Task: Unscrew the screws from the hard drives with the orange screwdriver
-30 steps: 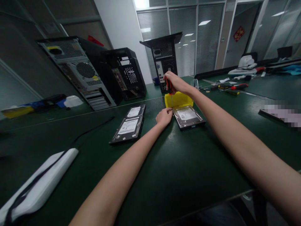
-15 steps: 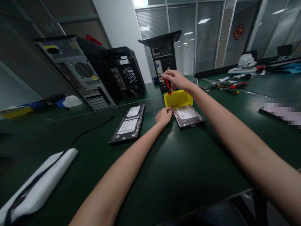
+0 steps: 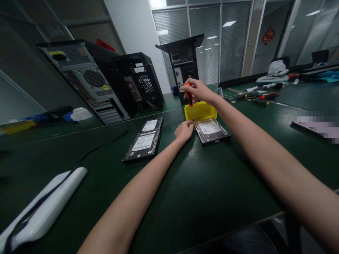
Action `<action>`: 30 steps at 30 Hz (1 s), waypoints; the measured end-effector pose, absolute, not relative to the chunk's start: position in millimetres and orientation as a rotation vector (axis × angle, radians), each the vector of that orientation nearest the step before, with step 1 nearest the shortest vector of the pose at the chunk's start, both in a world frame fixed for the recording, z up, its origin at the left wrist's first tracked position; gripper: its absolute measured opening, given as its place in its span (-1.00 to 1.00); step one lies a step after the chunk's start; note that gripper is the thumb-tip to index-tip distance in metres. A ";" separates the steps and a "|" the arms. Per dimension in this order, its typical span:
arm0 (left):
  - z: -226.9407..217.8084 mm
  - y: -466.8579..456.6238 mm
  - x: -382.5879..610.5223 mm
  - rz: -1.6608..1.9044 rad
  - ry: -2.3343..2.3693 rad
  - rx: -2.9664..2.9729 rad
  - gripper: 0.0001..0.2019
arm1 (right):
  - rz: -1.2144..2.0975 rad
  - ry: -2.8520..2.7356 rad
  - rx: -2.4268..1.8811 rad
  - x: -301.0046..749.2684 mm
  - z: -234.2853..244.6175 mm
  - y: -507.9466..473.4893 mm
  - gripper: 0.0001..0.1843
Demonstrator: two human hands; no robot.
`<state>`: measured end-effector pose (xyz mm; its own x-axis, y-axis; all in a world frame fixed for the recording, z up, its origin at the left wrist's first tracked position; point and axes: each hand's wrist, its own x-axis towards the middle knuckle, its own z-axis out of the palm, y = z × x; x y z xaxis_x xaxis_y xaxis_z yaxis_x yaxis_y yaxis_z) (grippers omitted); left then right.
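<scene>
My right hand [image 3: 197,91] grips a red-handled screwdriver [image 3: 188,96] upright, tip down at the near-left corner of a hard drive [image 3: 211,129]. My left hand [image 3: 184,130], fingers pinched closed at that corner, seems to steady the tip. The drive lies flat on the green table [image 3: 201,187], touching a yellow tray [image 3: 200,110] behind. Two more drives [image 3: 145,139] lie to the left.

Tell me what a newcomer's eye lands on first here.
Mid-table, the right hand grips a red-handled screwdriver upright over the corner of a hard drive, where the left hand rests. A yellow tray sits just behind. Two more drives lie left, with computer towers behind.
</scene>
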<state>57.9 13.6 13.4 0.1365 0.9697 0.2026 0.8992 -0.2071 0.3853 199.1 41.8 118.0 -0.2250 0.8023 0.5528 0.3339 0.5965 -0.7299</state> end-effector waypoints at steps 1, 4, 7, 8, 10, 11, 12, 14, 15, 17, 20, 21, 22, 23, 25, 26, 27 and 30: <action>13.3 13.7 57.9 0.614 1.862 2.232 -0.63 | 0.546 -1.820 -0.924 198.9 117.0 43.8 -0.70; 12.6 14.0 57.5 0.625 1.859 2.225 -0.63 | 0.492 -1.849 -0.918 199.8 115.4 47.5 -0.68; 12.0 13.6 57.2 0.634 1.850 2.213 -0.63 | 0.493 -1.842 -0.914 202.6 115.9 46.5 -0.65; 12.0 13.4 57.2 0.635 1.848 2.212 -0.63 | 0.497 -1.838 -0.913 203.5 116.2 45.6 -0.64; 12.2 12.8 57.5 0.639 1.850 2.211 -0.63 | 0.508 -1.840 -0.906 204.8 116.7 44.0 -0.62; 12.4 12.5 57.7 0.640 1.851 2.212 -0.63 | 0.517 -1.848 -0.902 205.0 116.7 43.8 -0.61; 12.7 12.2 57.9 0.640 1.854 2.213 -0.63 | 0.525 -1.857 -0.899 204.8 116.5 44.1 -0.59; 13.4 11.7 58.3 0.633 1.859 2.212 -0.63 | 0.536 -1.867 -0.898 204.0 115.4 46.4 -0.56; 13.7 11.5 58.5 0.630 1.859 2.213 -0.63 | 0.539 -1.862 -0.903 203.5 114.6 48.0 -0.54; 14.2 11.2 58.5 0.626 1.859 2.212 -0.63 | 0.562 -1.834 -0.916 203.1 113.1 50.9 -0.51; 14.7 11.1 58.1 0.625 1.853 2.211 -0.63 | 0.632 -1.803 -0.936 204.3 113.3 50.8 -0.50; 14.8 11.1 57.9 0.626 1.852 2.211 -0.63 | 0.653 -1.806 -0.941 204.8 114.0 49.4 -0.53; 14.7 11.1 57.7 0.625 1.851 2.212 -0.63 | 0.666 -1.816 -0.943 205.1 115.0 47.6 -0.56; 14.6 11.2 57.4 0.624 1.850 2.216 -0.63 | 0.668 -1.826 -0.942 205.0 116.1 45.8 -0.60; 14.0 11.2 57.2 0.619 1.849 2.228 -0.63 | 0.652 -1.845 -0.931 203.8 117.8 43.2 -0.66; 13.7 11.3 57.2 0.615 1.850 2.234 -0.63 | 0.637 -1.851 -0.925 202.9 118.2 42.6 -0.68; 13.3 11.4 57.2 0.609 1.852 2.236 -0.63 | 0.615 -1.852 -0.919 202.0 118.4 42.5 -0.69; 12.2 12.0 57.5 0.608 1.861 2.240 -0.63 | 0.529 -1.836 -0.909 201.0 117.8 43.4 -0.68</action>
<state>57.5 12.0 12.2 0.1397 0.9694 0.2018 0.9016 -0.2088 0.3790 201.0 43.4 117.8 -0.2380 0.7798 0.5790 0.3525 0.6248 -0.6966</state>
